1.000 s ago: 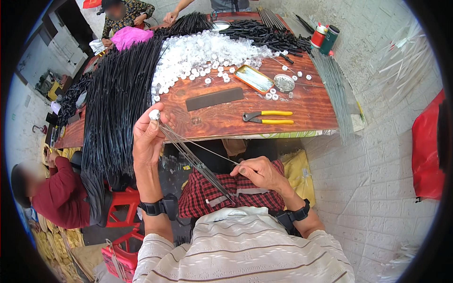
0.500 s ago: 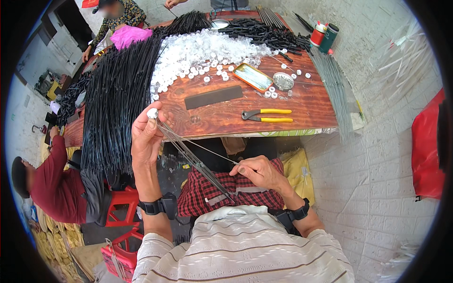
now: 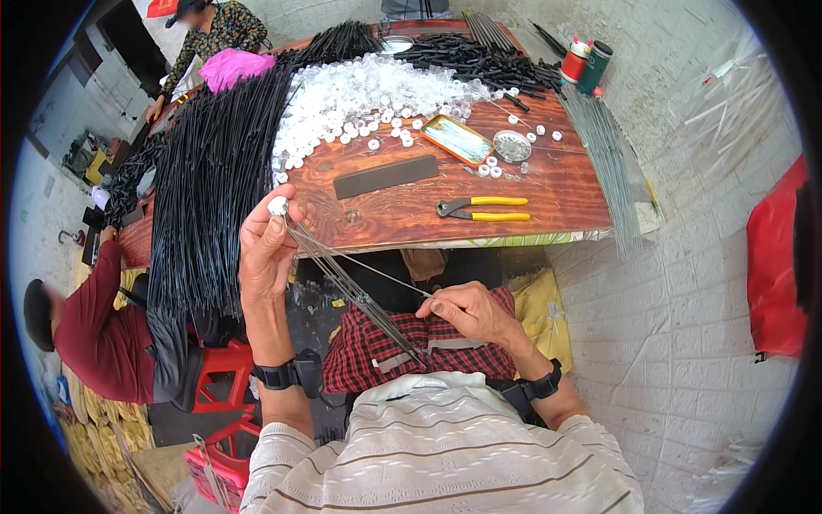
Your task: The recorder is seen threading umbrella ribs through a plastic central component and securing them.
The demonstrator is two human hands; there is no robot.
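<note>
Between thumb and fingers, my left hand [image 3: 267, 248] pinches a small white rounded piece [image 3: 278, 206] at the near edge of the table. A bundle of thin grey metal rods [image 3: 358, 296] slants from this grip down to the right, over my lap. My right hand [image 3: 467, 310] is closed on the lower end of a single metal rod [image 3: 385, 274], spread apart from the bundle. This rod's upper end also runs to my left hand, where fingers hide how it meets the white piece. A red-and-black checked cloth [image 3: 360, 343] lies beneath.
On the wooden table [image 3: 385, 214] lie yellow-handled pincers [image 3: 484, 209], a dark flat bar [image 3: 385, 177], an open tin [image 3: 458, 140], a heap of clear and white plastic pieces [image 3: 368, 98] and long black rods [image 3: 201, 188]. Co-workers sit at left [image 3: 103, 330] and far left [image 3: 210, 38].
My hands and the rods stay almost still. A co-worker's hand at the far edge of the table has gone out of view.
</note>
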